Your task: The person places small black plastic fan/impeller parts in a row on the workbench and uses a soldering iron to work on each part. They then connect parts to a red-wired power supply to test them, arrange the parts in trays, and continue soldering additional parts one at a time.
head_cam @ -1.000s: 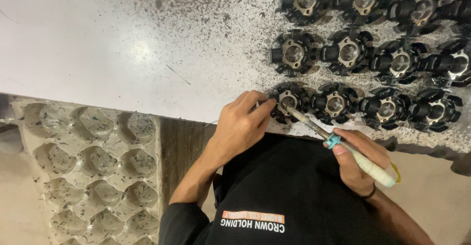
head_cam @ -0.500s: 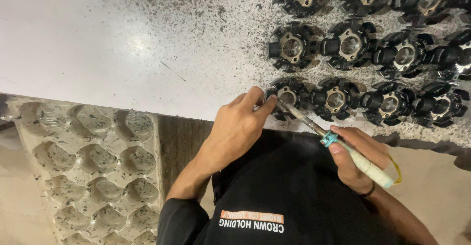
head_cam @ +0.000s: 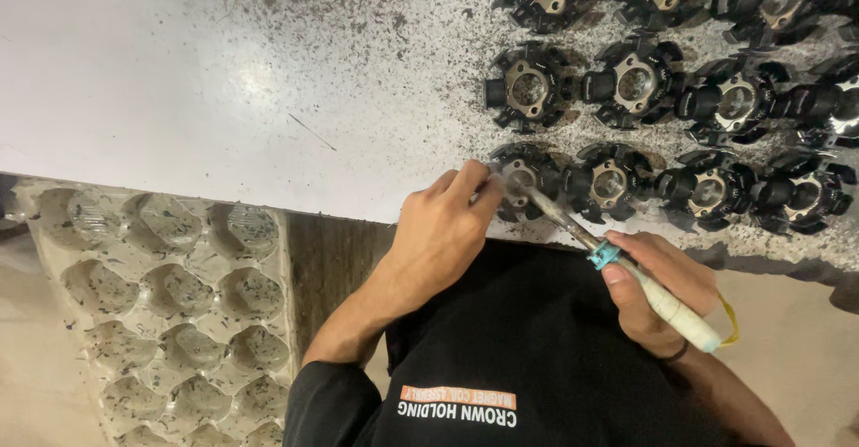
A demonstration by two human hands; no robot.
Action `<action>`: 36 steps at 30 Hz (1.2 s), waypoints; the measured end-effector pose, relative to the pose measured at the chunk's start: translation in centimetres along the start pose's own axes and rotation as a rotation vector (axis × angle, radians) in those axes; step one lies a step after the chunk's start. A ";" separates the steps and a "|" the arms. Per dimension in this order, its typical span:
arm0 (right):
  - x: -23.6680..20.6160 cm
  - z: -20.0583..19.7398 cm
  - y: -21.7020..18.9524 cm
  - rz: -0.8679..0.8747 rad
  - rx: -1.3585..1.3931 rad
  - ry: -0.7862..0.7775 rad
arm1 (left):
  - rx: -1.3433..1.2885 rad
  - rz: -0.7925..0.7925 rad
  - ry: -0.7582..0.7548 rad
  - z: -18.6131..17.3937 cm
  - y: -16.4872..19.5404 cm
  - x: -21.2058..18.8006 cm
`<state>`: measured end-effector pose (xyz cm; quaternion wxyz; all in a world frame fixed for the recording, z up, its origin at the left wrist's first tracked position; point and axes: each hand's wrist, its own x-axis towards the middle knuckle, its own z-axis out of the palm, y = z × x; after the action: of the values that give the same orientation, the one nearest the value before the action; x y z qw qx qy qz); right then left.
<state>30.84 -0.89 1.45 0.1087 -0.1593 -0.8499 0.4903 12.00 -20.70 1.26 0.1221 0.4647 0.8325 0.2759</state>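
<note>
My left hand (head_cam: 443, 228) pinches the near edge of a black round part with a brass centre (head_cam: 523, 178) at the table's front edge. My right hand (head_cam: 658, 290) grips a pen-like tool with a white handle and a blue collar (head_cam: 626, 272). Its thin metal tip reaches up-left into the centre of that same part. Several more of these black parts (head_cam: 635, 80) sit in rows to the right and behind it.
The white table top (head_cam: 224, 80) is speckled with dark grit. A clear moulded plastic tray with round empty pockets (head_cam: 161, 304) lies low at the left. A dark wooden edge (head_cam: 327, 263) runs beside it. My black shirt fills the lower middle.
Both hands hold the same part and tool as before. The view has shifted slightly, so the rows of parts sit a little higher in the picture.
</note>
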 end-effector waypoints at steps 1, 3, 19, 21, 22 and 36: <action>0.0 0.0 0.0 0.020 0.003 0.032 | 0.001 0.000 0.004 0.1 0.0 0.0; -0.1 0.1 0.0 -0.006 0.009 -0.002 | -0.001 -0.002 0.006 0.2 -0.1 0.0; 0.1 0.5 0.4 0.038 0.083 0.052 | -0.078 0.073 0.072 0.6 -1.4 -0.5; 0.1 0.5 0.3 -0.010 0.091 0.029 | -0.079 0.086 0.085 0.7 -1.6 -0.5; 0.1 0.4 0.3 -0.030 0.095 0.018 | -0.079 0.082 0.082 0.7 -1.7 -0.5; 2.2 -1.1 5.0 -0.135 0.606 0.267 | 0.018 0.251 0.155 -4.8 -1.1 -0.1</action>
<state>30.04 3.15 -2.28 0.2936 -0.1260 -0.6525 0.6871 9.06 -22.90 4.58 0.0180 0.5437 0.7771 0.3165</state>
